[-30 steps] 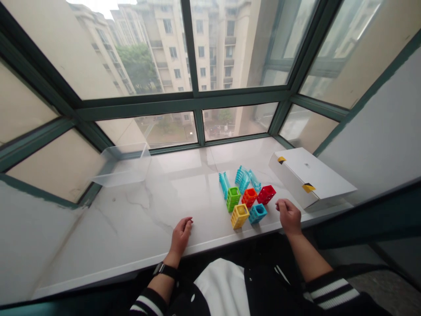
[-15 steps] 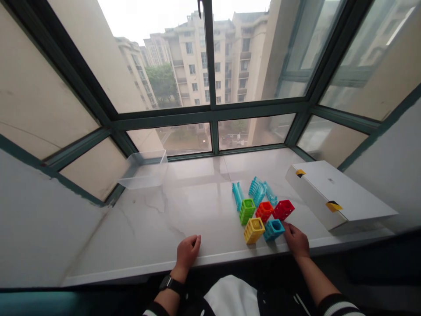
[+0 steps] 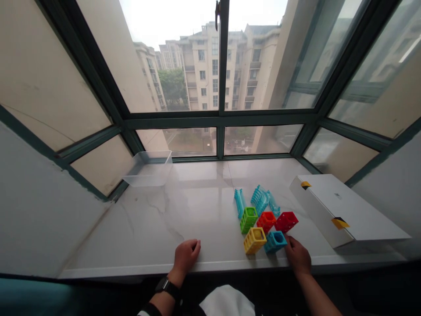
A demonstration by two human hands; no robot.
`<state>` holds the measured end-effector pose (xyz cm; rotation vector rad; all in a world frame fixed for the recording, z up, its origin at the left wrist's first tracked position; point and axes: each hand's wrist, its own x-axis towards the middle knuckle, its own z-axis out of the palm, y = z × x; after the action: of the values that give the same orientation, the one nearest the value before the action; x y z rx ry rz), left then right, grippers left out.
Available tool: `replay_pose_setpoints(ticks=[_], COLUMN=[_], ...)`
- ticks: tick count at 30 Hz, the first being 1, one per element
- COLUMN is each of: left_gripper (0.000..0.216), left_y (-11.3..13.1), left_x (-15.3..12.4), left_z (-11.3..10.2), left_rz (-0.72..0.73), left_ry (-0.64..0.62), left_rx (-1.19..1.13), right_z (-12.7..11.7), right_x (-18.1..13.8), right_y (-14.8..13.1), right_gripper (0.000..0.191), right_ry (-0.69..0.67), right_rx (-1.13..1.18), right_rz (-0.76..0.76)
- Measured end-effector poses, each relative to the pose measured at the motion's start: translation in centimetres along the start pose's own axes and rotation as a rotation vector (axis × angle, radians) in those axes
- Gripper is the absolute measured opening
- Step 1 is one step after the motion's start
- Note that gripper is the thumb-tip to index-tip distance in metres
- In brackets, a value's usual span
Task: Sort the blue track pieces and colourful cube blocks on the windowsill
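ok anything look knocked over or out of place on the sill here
Mildly. The red block and blue block lie tipped on their sides by the right hand, while the green block stands upright. The clear tub sits apart by the window. The left hand rests on the bare sill. No spill or damage shows.

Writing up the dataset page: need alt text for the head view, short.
A person's right hand touches a blue block in a cluster of coloured perforated blocks on a marble sill; the left hand rests curled on the sill. White box right, clear tub far left.
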<state>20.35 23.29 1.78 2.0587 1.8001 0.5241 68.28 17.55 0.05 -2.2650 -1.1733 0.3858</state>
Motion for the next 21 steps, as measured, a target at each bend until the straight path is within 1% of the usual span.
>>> replay_pose_setpoints(ticks=[4, 10, 15, 18, 21], left_gripper=[0.05, 0.049, 0.048, 0.049, 0.049], left_y=[0.01, -0.17, 0.01, -0.01, 0.0], left_x=[-0.01, 0.02, 0.06, 0.07, 0.03], left_z=[-0.02, 0.2, -0.04, -0.06, -0.04], left_rz=[-0.005, 0.0, 0.006, -0.005, -0.007], left_ry=[-0.006, -0.021, -0.025, -0.038, -0.051], left_rx=[0.018, 0.037, 0.06, 0.063, 0.062], right_z=[-0.17, -0.26, -0.49, -0.68, -0.82], right_x=[-0.15, -0.1, -0.1, -0.11, -0.12], right_y=[-0.39, -0.49, -0.64, -0.72, -0.65], right_gripper=[0.055, 0.058, 0.054, 0.052, 0.052], right_ry=[0.001, -0.029, -0.032, -0.023, -0.002], right_rx=[-0.021, -0.066, -0.093, -0.081, -0.01], right_rz=[-0.007, -0.002, -0.009, -0.006, 0.012])
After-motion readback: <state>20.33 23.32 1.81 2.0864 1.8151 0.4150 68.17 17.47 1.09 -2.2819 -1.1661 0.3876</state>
